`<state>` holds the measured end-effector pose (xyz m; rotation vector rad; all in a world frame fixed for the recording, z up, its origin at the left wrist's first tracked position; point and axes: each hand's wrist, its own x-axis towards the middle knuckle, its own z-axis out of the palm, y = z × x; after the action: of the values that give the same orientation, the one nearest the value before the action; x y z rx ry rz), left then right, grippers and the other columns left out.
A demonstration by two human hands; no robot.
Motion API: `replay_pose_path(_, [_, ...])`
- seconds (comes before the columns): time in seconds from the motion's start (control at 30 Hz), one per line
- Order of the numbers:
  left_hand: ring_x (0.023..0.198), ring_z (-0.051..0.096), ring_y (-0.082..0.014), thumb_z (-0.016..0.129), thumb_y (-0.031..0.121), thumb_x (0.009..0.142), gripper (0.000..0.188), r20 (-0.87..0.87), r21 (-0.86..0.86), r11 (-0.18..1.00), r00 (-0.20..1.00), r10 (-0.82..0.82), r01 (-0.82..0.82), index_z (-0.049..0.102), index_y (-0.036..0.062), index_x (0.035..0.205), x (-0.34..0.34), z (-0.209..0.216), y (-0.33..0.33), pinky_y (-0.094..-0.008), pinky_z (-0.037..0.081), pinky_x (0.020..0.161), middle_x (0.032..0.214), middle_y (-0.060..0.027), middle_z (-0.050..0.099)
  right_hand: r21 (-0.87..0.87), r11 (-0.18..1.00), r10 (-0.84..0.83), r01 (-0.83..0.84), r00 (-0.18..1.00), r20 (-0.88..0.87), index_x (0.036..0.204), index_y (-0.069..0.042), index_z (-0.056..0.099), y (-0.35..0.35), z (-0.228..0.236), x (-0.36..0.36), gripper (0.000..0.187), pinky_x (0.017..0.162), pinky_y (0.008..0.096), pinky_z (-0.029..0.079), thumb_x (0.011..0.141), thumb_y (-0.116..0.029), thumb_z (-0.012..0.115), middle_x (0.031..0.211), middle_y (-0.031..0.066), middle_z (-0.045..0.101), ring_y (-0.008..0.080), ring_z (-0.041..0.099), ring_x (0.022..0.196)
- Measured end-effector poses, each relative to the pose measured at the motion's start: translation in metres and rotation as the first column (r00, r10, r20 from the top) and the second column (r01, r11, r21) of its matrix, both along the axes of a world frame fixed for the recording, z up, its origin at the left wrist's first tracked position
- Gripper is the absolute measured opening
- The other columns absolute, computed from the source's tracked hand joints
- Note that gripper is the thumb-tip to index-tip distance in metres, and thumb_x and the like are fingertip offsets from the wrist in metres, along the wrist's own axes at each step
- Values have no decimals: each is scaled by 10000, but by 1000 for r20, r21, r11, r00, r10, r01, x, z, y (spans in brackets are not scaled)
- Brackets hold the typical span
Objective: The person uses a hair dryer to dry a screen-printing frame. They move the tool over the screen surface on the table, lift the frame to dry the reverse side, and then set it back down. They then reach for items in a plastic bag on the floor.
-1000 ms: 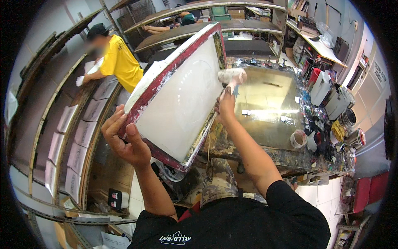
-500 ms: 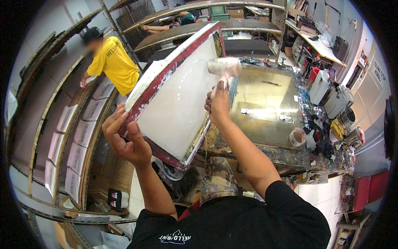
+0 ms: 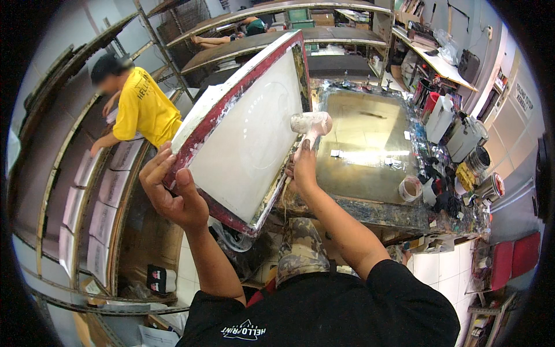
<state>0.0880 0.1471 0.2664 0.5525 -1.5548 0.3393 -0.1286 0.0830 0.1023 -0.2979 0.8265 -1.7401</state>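
Observation:
Tilted up before me is a silk-screen frame (image 3: 199, 130) with a dark red and white border and pale mesh. A faint ring-shaped design shows on the mesh. My left hand (image 3: 178, 191) grips its lower left corner, thumb on the near side and fingers along the outer edge. My right hand (image 3: 303, 166) is wrapped round the handle of a whitish, stained hair dryer (image 3: 309, 123). The dryer's nozzle faces the mesh near the frame's right side, with a small gap that I cannot judge exactly. Its cord hangs down below my hand.
A paint-stained printing table (image 3: 370, 139) with a shiny plate stands right of the frame. A paint tub (image 3: 410, 189), cans and jugs (image 3: 440, 118) crowd its right side. At left, a person in a yellow shirt (image 3: 147, 104) bends over racks of printed sheets (image 3: 110, 191).
My right hand and the dryer have moved slightly down the mesh. The frame stays nearly where it was. The person in yellow has leaned further over the rack, reaching toward it.

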Motion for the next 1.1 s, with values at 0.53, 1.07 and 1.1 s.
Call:
replay_pose_path(0.53, [1142,603,-271,579,293,1018,278,-6,9,1000,1000,12,-12,567,33,1116,0,0,2,-421,468,1027,1134,-133,595,-150,989,-20,6,995,-95,1004,-171,369,10,26,5,416,393,266,287,1018,-578,449,643,-18,424,89,357,441])
replay_pose_path(1.07, [1140,607,-275,579,270,1016,262,9,0,999,999,34,-34,573,29,1120,1,0,2,-429,463,1035,1129,-125,604,-131,991,-29,17,995,-94,1028,-167,376,17,21,8,382,401,263,305,1034,-543,439,655,-22,422,82,359,456])
replay_pose_path(1.1, [1141,607,-274,578,270,1017,262,1,1,1000,1000,22,-22,572,30,1120,1,0,2,-429,463,1035,1130,-126,604,-129,992,-29,16,995,-94,1033,-167,379,17,20,8,380,402,262,305,1035,-542,438,657,-22,423,81,361,459])
